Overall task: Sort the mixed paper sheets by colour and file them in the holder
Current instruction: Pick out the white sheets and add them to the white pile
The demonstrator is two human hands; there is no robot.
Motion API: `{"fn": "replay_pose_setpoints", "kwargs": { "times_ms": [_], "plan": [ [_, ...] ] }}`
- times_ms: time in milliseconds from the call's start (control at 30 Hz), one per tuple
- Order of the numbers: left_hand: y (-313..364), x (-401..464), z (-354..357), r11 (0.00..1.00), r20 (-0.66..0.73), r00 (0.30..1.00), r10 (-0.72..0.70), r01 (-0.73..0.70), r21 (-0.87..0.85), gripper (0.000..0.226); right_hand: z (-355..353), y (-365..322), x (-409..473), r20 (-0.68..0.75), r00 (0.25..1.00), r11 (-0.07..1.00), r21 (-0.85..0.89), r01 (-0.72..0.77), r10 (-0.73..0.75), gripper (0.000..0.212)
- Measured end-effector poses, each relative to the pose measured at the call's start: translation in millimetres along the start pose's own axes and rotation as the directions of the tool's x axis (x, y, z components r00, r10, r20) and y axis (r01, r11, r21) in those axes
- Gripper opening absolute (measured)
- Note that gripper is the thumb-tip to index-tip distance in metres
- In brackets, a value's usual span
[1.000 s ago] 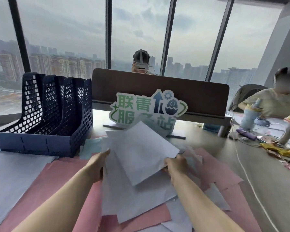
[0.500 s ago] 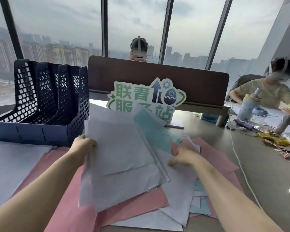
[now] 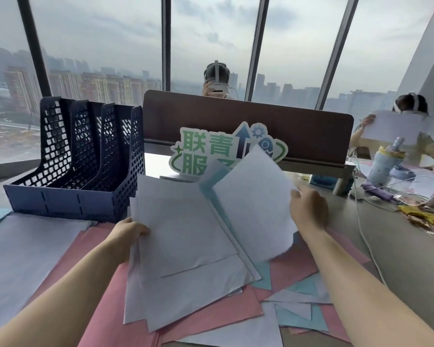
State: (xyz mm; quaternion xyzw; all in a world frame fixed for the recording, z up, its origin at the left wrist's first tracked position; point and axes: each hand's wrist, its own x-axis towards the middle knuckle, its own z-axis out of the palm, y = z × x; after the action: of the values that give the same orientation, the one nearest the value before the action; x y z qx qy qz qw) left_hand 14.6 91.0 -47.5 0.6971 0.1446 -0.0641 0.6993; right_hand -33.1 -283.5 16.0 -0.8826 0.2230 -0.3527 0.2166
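Observation:
My left hand (image 3: pixel 127 234) grips the left edge of a stack of white sheets (image 3: pixel 186 236) raised a little above the desk. My right hand (image 3: pixel 308 211) holds one more white sheet (image 3: pixel 253 201), lifted and tilted next to the stack, with a light blue sheet (image 3: pixel 208 186) showing between them. Pink sheets (image 3: pixel 105 301) and more blue sheets (image 3: pixel 298 316) lie mixed under and around my arms. The dark blue mesh file holder (image 3: pixel 85 156) with three slots stands at the back left; no paper shows in it.
White sheets (image 3: pixel 23 251) lie flat at the left. A green-lettered sign (image 3: pixel 206 146) and a brown divider (image 3: pixel 298 136) stand behind the pile. At the right are a bottle (image 3: pixel 388 164), cables and clutter; two other people sit beyond.
My right hand left the pile and came up holding a white sheet. My left hand keeps the white stack, now a bit higher and nearer the holder.

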Motion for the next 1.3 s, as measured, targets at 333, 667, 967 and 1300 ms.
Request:
{"fn": "replay_pose_setpoints", "kwargs": {
  "times_ms": [333, 667, 967, 1300],
  "plan": [
    [3, -3, -3, 0.996, 0.037, 0.998, -0.042, 0.044, -0.076, 0.037, 23, -39, -3, 0.165, 0.973, 0.853, 0.473, -0.221, 0.16, 0.025],
    [6, -3, 13, 0.99, 0.121, 0.989, 0.09, -0.075, -0.119, 0.057, 87, -62, -81, 0.561, 0.827, 0.942, 0.285, -0.177, -0.014, 0.01],
    [44, -17, 24, 0.892, 0.176, 0.876, 0.449, -0.428, -0.143, 0.032, 71, -55, -42, 0.637, 0.763, 0.83, 0.365, -0.421, 0.107, 0.06],
    [113, -59, 59, 0.549, -0.043, 0.579, 0.814, -0.792, -0.266, 0.019, -3, -103, -21, 0.084, 0.987, 0.52, 0.854, -0.002, -0.134, 0.009]
  ]
}}
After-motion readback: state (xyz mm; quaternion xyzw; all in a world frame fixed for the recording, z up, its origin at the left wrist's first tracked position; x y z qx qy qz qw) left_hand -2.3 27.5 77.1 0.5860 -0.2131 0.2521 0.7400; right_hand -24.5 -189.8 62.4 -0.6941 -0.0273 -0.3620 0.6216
